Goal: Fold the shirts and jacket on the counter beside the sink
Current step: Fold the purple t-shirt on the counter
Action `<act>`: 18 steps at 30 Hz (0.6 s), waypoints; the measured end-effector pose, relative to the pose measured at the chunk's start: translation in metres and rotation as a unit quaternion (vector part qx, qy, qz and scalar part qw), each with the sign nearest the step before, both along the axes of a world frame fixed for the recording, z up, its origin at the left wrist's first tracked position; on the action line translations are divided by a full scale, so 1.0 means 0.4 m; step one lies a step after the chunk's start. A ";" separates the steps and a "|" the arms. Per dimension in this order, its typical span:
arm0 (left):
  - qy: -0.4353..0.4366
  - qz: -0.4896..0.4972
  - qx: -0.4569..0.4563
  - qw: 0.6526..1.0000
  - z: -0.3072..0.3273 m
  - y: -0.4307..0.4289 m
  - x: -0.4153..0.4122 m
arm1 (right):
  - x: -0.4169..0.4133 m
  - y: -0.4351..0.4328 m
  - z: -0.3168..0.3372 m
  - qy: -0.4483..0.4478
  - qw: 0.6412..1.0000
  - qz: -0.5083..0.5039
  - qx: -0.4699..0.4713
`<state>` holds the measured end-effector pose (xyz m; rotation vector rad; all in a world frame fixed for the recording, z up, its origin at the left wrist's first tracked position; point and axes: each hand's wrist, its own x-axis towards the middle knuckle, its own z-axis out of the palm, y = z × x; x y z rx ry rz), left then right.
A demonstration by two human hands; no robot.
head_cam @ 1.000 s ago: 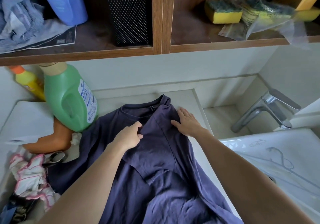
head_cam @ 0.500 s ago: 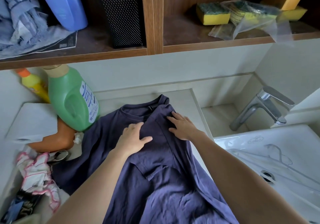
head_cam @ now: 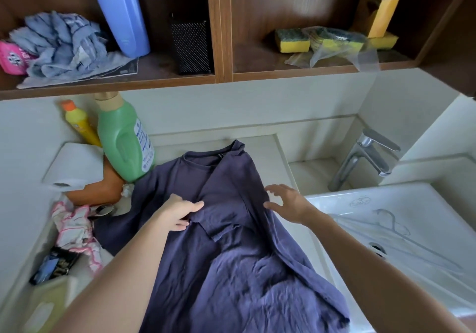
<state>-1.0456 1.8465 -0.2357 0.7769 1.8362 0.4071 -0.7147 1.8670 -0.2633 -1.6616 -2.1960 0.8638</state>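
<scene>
"AQUAIR" on tall blue bottle (head_cam: 121,13); other labels unreadable.

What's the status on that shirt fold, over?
Left hand pinching folded-in sleeve of navy shirt. Right hand open, fingers spread over shirt's right edge. Shirt spread on counter, one side folded in. Green detergent bottle close by its left shoulder.

Matt, creased navy cloth for the shirt (head_cam: 231,260); polished, shiny metal for the tap (head_cam: 360,160); glossy smooth white for the sink (head_cam: 438,219); brown wood grain, matt, on the shelf (head_cam: 257,75); smooth green plastic for the bottle (head_cam: 118,139); rough scouring tops on the sponges (head_cam: 292,35); pale matt counter (head_cam: 260,143)
</scene>
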 end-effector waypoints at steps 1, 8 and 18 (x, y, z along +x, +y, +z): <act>-0.015 0.031 0.005 0.999 0.005 -0.013 0.017 | 0.011 -0.027 -0.005 -0.014 1.000 0.010 -0.025; -0.036 0.062 -0.003 0.997 0.010 -0.073 0.112 | 0.007 -0.151 -0.044 -0.040 0.987 0.088 -0.127; 0.080 0.063 0.177 0.979 -0.070 -0.070 0.152 | 0.007 -0.108 -0.031 -0.058 0.977 0.115 -0.170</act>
